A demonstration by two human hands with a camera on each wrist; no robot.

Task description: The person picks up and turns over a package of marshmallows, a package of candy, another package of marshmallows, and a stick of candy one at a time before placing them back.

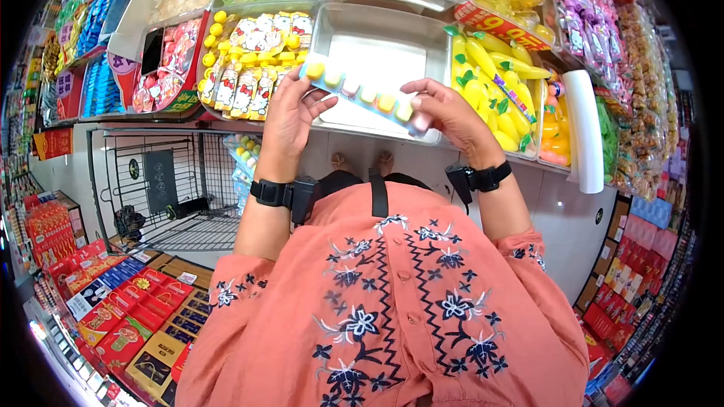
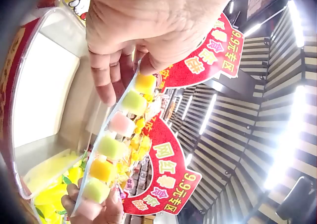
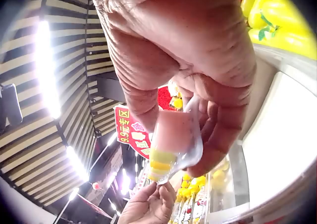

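A clear strip pack of pastel candies (image 1: 368,95), colored yellow, green and pink, is stretched between both hands above a white-lined tray (image 1: 377,37). My left hand (image 1: 290,116) pinches its left end between thumb and fingers. At the other end my right hand (image 1: 456,116) grips the pack beside a pink piece (image 3: 175,131). Seen in the left wrist view, the candies (image 2: 111,148) line up in a row, with the left hand (image 2: 148,30) at the top and the right hand's fingers (image 2: 113,209) at the bottom.
Bins of Hello Kitty packs (image 1: 253,67) and yellow banana-shaped items (image 1: 490,67) flank the tray. A white roll (image 1: 587,132) stands at the right. Below left is a wire cart (image 1: 162,188) with more candy strips (image 1: 245,154) at its edge. A phone (image 1: 153,51) lies upper left.
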